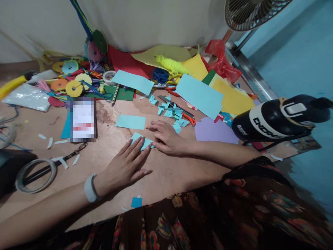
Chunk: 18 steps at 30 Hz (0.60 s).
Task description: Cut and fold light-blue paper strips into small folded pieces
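Observation:
A small light-blue paper [146,144], folded to a pointed shape, lies on the table in front of me. My left hand [130,159] rests flat over its left and lower part, fingers stretched out on it and thumb apart. At its right corner, my right hand [169,139] touches the paper with a lower fingertip. Its upper fingers reach left, slightly bent and apart from that fingertip. Just above is a flat light-blue paper rectangle [130,122]. Several small folded light-blue pieces [170,111] lie in a loose pile beyond my right hand. The folded paper is partly hidden under my fingers.
Orange-handled scissors [189,118] and a cutter [166,100] lie by the pile. Larger blue sheets [199,95] stand behind. A phone [83,119] and a tape roll [36,175] are left; a black bottle [278,118] lies right. Coloured craft pieces [75,88] crowd the back.

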Tool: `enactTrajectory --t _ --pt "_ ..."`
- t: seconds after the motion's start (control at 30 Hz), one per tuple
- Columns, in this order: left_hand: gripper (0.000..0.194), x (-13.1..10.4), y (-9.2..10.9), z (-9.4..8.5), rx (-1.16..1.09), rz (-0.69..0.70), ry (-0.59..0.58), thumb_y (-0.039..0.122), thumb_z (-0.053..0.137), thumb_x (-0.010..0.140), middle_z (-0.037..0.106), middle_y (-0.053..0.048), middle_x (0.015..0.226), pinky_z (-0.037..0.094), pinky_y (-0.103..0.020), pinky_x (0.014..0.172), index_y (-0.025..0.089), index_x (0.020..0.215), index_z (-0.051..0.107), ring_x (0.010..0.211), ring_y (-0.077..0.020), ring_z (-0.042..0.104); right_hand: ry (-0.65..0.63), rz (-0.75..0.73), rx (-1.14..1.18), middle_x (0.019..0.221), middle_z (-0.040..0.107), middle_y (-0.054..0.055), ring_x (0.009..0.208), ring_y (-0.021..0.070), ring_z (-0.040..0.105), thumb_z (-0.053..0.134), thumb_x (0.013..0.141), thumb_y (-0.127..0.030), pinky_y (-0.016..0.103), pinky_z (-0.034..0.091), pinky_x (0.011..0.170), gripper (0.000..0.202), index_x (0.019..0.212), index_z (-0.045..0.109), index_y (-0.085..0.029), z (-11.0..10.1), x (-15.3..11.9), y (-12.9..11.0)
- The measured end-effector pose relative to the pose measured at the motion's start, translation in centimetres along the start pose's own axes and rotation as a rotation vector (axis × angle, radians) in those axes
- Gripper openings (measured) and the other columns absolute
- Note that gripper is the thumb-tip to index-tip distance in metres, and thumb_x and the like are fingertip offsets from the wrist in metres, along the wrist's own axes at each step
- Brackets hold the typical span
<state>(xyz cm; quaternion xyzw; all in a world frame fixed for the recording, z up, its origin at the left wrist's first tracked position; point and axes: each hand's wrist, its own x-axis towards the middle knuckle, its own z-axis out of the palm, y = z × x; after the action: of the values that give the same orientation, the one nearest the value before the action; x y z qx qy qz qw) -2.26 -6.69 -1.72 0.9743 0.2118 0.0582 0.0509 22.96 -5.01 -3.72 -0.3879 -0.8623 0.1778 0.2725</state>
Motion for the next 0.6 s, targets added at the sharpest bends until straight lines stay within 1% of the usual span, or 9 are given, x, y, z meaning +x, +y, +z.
enactTrajectory --t 0.27,0.47,0.6 --pt "0.072 0.05 0.25 -0.04 0.003 0.009 0.011 0.053 0.05 0.095 0.038 -0.028 0.152 0.026 -0.057 0.118 0.006 0.148 0.036 0.147 -0.039 0.026 -0.016 -0.012 0.001 0.135 0.058 0.014 0.133 0.0284 0.044 0.053 0.09 -0.025 0.053 0.037 0.112 0.011 0.085 0.061 -0.018 -0.05 0.06 0.08" --pt "0.07 0.1 0.22 0.08 0.007 -0.003 0.021 0.052 0.05 0.096 0.04 -0.028 0.151 0.026 -0.055 0.119 0.005 0.146 0.038 0.147 -0.0382 0.028 -0.026 0.001 -0.008 0.134 0.058 0.013 0.13 0.028 0.046 0.053 0.089 -0.023 0.053 0.037 0.111 0.009 0.085 0.06 -0.019 -0.13 0.15 -0.06" --pt "0.071 0.13 0.22 0.07 0.009 0.0 0.03 0.054 0.05 0.095 0.041 -0.028 0.151 0.026 -0.055 0.119 0.005 0.145 0.04 0.146 -0.0379 0.029 -0.036 0.013 0.014 0.135 0.058 0.014 0.13 0.0284 0.046 0.052 0.089 -0.022 0.055 0.037 0.11 0.01 0.085 0.061 -0.019 -0.29 0.18 -0.15"
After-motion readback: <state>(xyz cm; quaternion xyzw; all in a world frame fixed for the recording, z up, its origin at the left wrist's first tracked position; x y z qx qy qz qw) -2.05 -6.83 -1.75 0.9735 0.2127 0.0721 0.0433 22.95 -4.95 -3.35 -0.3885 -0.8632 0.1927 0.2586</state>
